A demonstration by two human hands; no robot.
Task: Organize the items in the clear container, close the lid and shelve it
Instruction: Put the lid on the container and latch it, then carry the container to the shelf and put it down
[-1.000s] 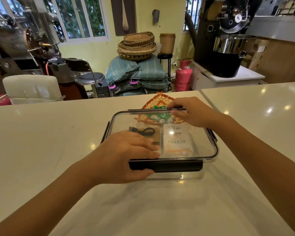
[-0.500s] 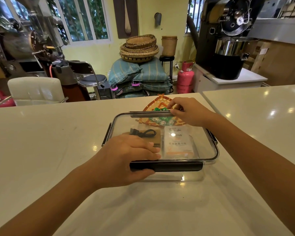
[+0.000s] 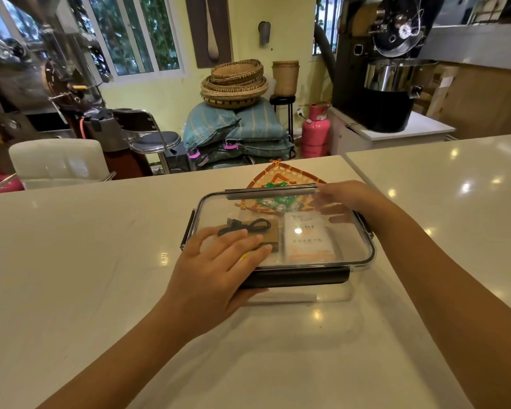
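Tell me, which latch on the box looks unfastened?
The far latch by the right hand: it sticks up level with the lid, while the near latch is folded down.

Left hand (image 3: 219, 267): palm down, fingers extended and slightly spread, pointing right and away from the body; thumb tucked below along the near side. Left forearm runs in from the lower left, wrist straight. Right hand (image 3: 344, 199): reached farther forward, palm down, fingers loosely curved and pointing left. Right forearm enters from the lower right, bare, angled toward the centre.
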